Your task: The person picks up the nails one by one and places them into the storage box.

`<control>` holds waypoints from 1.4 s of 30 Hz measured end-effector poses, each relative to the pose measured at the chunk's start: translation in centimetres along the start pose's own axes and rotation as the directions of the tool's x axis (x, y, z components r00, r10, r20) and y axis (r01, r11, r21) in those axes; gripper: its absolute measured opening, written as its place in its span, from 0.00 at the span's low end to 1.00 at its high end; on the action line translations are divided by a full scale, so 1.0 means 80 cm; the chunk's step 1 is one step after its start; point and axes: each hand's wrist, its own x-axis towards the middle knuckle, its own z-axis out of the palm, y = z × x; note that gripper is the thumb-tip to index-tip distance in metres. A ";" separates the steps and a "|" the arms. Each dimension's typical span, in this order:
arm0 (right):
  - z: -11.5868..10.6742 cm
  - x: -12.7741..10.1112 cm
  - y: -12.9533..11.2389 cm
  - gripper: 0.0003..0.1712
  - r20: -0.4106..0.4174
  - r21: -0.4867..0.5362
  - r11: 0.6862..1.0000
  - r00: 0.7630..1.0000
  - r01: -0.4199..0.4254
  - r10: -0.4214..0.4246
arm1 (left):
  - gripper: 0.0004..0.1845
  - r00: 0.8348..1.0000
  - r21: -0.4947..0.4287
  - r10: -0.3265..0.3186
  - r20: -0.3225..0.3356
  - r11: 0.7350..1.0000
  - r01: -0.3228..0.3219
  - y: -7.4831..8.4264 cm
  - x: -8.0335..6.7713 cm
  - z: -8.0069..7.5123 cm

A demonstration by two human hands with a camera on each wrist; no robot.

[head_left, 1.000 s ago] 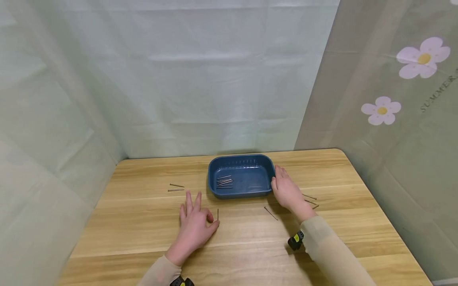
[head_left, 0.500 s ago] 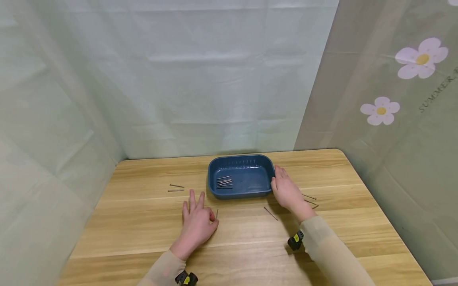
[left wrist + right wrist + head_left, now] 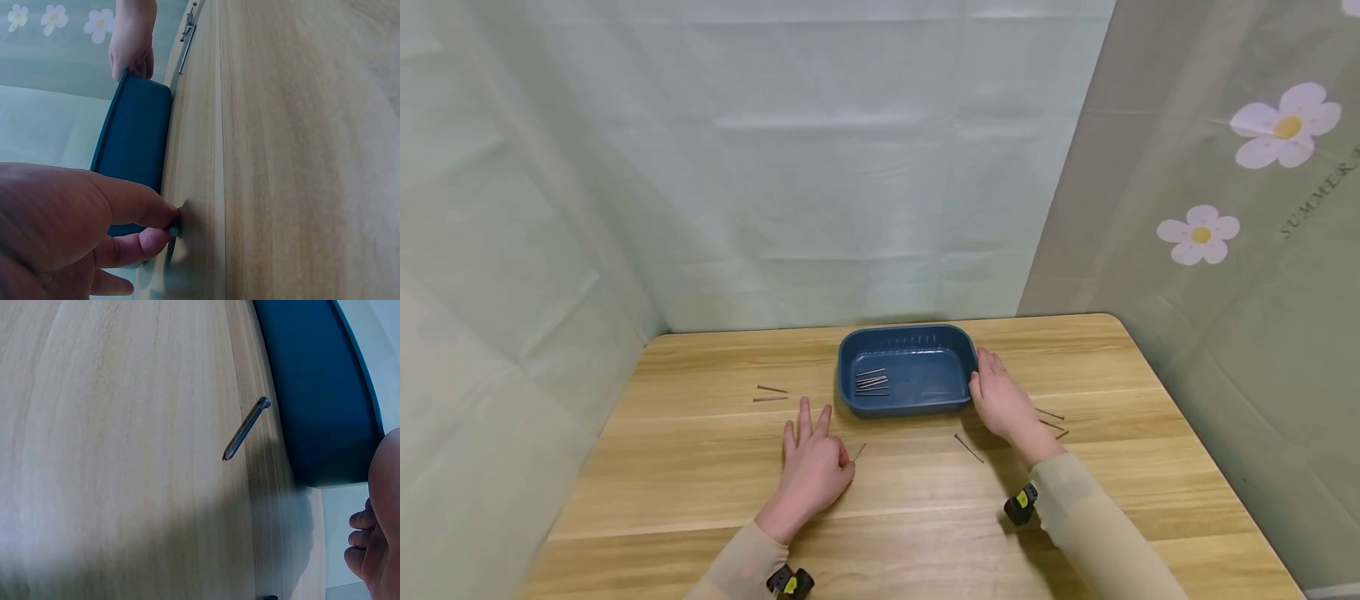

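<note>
- Two loose nails lie well apart from both hands, toward the left edge of the worktop.
- The left hand rests near the front middle of the worktop; its thumb and a curled finger pinch a nail by its head, the other fingers straight.
- That nail's long axis slants away and rightward toward the blue tray, which stands just beyond, near the back edge.
- More nails lie in the tray's left half.
- Another nail lies between the hands, nearer the right.
- The right hand holds the tray's right rim, fingers relaxed against it.
</note>
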 end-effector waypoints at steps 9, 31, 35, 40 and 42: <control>-0.001 0.000 0.000 0.36 0.009 -0.007 1.000 1.000 -0.007 0.008 | 0.19 1.000 -0.008 0.018 0.001 1.000 -0.018 -0.004 0.000 -0.002; 0.002 -0.003 0.003 0.36 -0.004 0.009 1.000 1.000 -0.008 0.008 | 0.13 0.979 -0.149 0.173 -0.108 0.971 -0.188 -0.031 -0.003 -0.010; 0.001 -0.003 0.003 0.36 0.002 0.010 1.000 1.000 -0.012 0.012 | 0.13 0.966 -0.162 0.205 -0.160 0.960 -0.230 -0.033 -0.002 -0.020; 0.000 0.000 0.002 0.36 0.008 0.007 1.000 1.000 -0.014 0.014 | 0.15 0.950 -0.171 0.231 -0.209 0.948 -0.268 -0.036 0.008 -0.033; -0.001 0.000 0.001 0.36 0.008 0.007 1.000 1.000 -0.015 0.015 | 0.14 0.948 -0.161 0.235 -0.215 0.949 -0.272 -0.037 0.013 -0.039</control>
